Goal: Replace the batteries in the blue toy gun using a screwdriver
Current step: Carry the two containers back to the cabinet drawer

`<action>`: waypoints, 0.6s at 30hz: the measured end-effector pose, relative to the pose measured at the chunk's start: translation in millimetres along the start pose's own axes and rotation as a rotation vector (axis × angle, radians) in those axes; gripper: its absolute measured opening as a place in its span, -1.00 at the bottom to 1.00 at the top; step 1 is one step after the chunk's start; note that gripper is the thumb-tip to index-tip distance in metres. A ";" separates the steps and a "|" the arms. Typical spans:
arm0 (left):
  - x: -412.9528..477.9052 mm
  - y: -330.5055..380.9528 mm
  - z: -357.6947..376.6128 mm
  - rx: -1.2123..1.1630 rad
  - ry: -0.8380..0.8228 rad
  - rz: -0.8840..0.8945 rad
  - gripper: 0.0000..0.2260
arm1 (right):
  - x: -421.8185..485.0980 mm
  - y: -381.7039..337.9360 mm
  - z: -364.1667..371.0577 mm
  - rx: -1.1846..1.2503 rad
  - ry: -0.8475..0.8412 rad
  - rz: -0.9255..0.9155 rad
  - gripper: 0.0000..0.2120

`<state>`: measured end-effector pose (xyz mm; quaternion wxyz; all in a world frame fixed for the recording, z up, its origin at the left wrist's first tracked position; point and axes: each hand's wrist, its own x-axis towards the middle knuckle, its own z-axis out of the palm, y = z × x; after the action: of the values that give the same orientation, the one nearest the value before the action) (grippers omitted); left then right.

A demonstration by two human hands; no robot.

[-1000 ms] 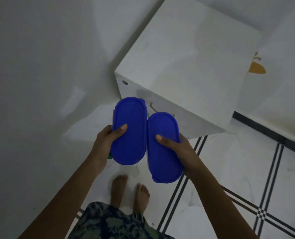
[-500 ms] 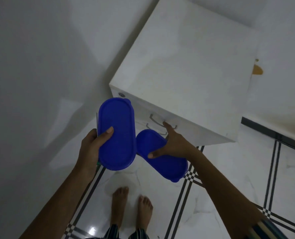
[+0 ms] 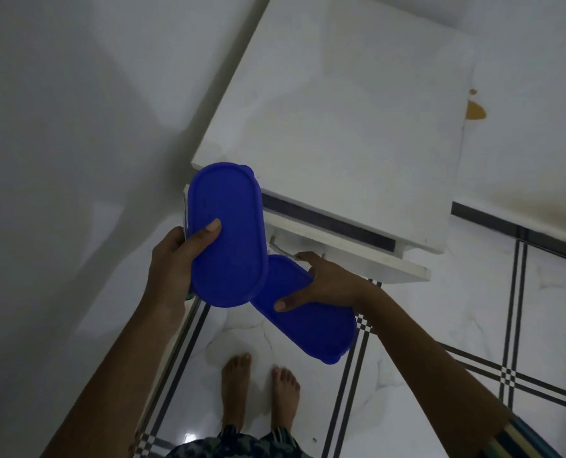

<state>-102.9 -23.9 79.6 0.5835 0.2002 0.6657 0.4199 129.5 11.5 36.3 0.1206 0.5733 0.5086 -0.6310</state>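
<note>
The blue toy gun is not in view, nor is a screwdriver; whether either lies in the boxes or in the drawer cannot be told.

The left hand (image 3: 172, 259) grips the upper blue box (image 3: 228, 233), an oval lidded container, with the thumb pressed flat on the lid and the fingers curled beneath. It is held level at the front left corner of the white cabinet (image 3: 341, 110), probably to keep the contents from sliding.

The right hand (image 3: 324, 282) pinches the lower blue box (image 3: 311, 325), with the thumb on the lid and the other fingers hidden under it, save one stretched out to the drawer handle (image 3: 276, 246). This box is tilted and tucked partly under the first, apparently so that one hand can both carry and pull.

The drawer (image 3: 357, 249) stands a little way out from the cabinet's front edge, and a dark gap shows along it. The step in hand is judged to be opening it, either to stow the boxes or to fetch something.

Below are the person's bare feet (image 3: 235, 385) on the tiled floor (image 3: 473, 325). A brown stain (image 3: 475, 110) marks the wall beyond the cabinet's right edge.
</note>
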 end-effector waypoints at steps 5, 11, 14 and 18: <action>-4.2 15.5 -13.9 0.070 -0.031 -0.076 -0.47 | -45.6 -5.2 1.8 0.164 -0.278 -0.061 -0.48; -3.5 32.2 -15.6 0.208 -0.148 -0.156 -0.58 | -92.7 4.8 -22.4 0.662 -0.273 -0.093 -0.57; 0.7 32.7 -3.4 0.259 -0.191 -0.172 -0.60 | -87.6 18.1 -30.4 0.914 -0.132 0.005 -0.56; 11.7 23.5 11.4 0.287 -0.246 -0.270 -0.71 | -70.3 27.5 -30.9 0.912 -0.006 0.078 -0.42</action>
<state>-100.2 2.0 91.5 0.6767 0.2400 0.6631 0.2115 190.3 -7.1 87.4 -0.1189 0.5846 0.1566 -0.7871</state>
